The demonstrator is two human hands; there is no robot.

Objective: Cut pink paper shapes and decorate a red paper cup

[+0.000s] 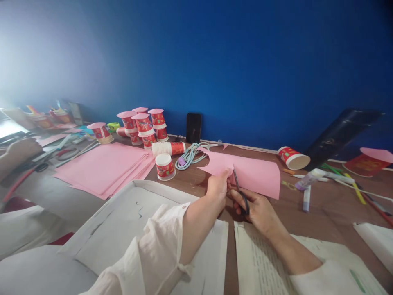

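Note:
Near the middle, a curved sheet of pink paper [260, 174] is held above the brown table. My left hand [217, 186] is closed on its lower left part, thumb on top. My right hand [258, 211] grips the dark handles of a pair of scissors [243, 203]. The scissors' blades point up and away, against the paper beside my left thumb. The paper's left end has a curved cut edge. Below my hands lie white sheets and a printed page [260, 262].
Left are a pink paper stack [106, 166], a white tray [123, 217], red cups [165, 166] and a coiled cable [192, 155]. A black phone [193, 127] leans on the blue wall. Right lie a tipped cup [293, 158] and glue stick [309, 179]. Another person's hand [24, 149] is far left.

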